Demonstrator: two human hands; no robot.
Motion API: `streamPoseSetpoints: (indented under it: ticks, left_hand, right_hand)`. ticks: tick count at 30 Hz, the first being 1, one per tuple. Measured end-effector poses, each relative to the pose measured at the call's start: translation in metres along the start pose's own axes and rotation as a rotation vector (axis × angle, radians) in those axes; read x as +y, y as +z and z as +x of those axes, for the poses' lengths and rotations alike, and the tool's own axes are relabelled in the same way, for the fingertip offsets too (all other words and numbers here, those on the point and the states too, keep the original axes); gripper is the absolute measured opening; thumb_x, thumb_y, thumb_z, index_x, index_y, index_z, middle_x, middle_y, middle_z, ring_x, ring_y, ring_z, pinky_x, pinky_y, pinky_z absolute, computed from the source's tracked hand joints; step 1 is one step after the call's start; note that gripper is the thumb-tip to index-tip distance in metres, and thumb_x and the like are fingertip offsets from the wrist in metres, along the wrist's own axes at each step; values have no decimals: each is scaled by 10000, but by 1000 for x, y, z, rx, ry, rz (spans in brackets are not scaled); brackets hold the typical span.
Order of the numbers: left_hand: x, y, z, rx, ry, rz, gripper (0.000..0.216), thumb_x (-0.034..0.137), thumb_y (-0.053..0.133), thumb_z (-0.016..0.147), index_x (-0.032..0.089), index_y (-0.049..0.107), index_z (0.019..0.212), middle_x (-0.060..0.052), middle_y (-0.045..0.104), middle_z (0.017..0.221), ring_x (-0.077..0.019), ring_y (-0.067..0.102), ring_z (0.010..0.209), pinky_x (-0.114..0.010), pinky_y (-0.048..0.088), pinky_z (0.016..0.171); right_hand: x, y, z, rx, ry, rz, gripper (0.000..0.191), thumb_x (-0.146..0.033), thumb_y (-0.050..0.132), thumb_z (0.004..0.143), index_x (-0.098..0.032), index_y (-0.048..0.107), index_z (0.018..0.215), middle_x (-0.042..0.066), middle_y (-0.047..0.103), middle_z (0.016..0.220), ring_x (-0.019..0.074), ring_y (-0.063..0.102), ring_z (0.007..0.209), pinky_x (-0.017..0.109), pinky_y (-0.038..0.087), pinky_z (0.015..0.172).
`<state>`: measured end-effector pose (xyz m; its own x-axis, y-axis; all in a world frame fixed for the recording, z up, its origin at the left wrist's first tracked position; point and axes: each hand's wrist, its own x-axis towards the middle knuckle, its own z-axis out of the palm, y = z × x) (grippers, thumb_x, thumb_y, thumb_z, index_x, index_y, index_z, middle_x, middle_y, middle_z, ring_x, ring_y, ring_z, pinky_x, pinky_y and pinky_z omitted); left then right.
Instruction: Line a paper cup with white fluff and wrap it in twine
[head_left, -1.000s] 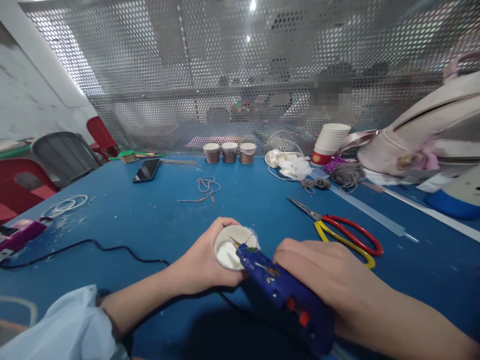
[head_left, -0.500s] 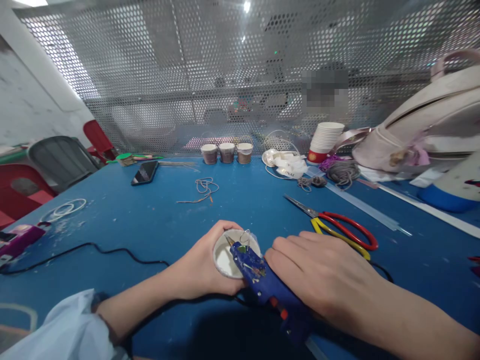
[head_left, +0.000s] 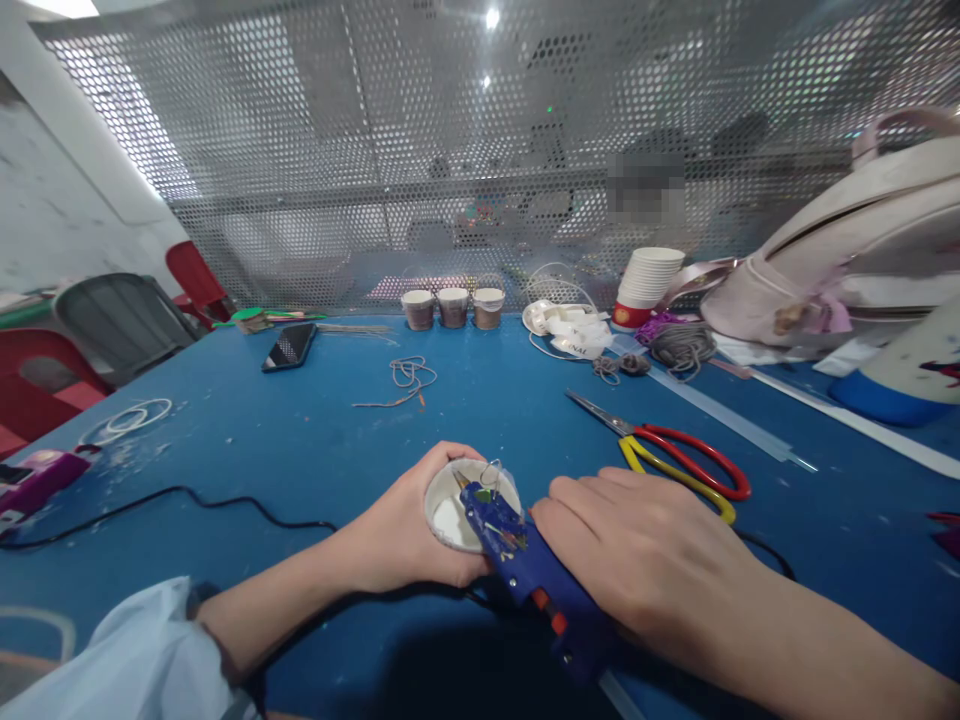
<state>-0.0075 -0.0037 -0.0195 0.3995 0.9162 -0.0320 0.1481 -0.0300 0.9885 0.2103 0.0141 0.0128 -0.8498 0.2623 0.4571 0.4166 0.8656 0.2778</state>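
Observation:
My left hand is wrapped around a small white paper cup standing on the blue table. My right hand grips a blue hot glue gun with an orange trigger. The gun's metal nozzle points into the cup's mouth at its left inner side. A thin wire loop sticks up at the cup's far rim. The gun's black cord runs off to the left across the table.
Red and yellow scissors lie right of my hands. A clear glue stick, a stack of paper cups, ribbon, a bag, three small brown cups, a phone and string lie farther back. Perforated metal screen behind.
The glue gun has swung lower and its nozzle has shifted left inside the cup. My right hand has settled nearer the table. My left hand keeps its hold.

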Motion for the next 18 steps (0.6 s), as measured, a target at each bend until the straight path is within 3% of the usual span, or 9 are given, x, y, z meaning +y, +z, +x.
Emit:
streamPoseSetpoints:
  ticks: [10,15,18]
  left_hand:
    - [1,0,1,2,-18,-2,608,146,770,609,200,421,1104,-21,587,961,-142,552,800,-260,455,689]
    - [-1,-2,2,15,-35,-33,620,160,773,609,207,403,1104,-21,587,966,-152,568,817,-266,460,703]
    - [-1,-3,1,25,-34,-18,653,180,791,592,213,399,1114,-20,576,979,-165,570,844,-272,461,713]
  right_hand:
    - [-1,-3,-4,-29,32,41,268,-114,389,872,-194,510,647,28,515,580,159,382,478,324,195,511]
    - [8,-14,-7,-63,155,463,130,-193,464,871,-198,503,746,6,546,663,131,434,531,279,265,493]
    - [13,-13,-1,20,326,661,42,-202,510,858,-204,503,817,-5,551,712,115,466,581,241,336,527]
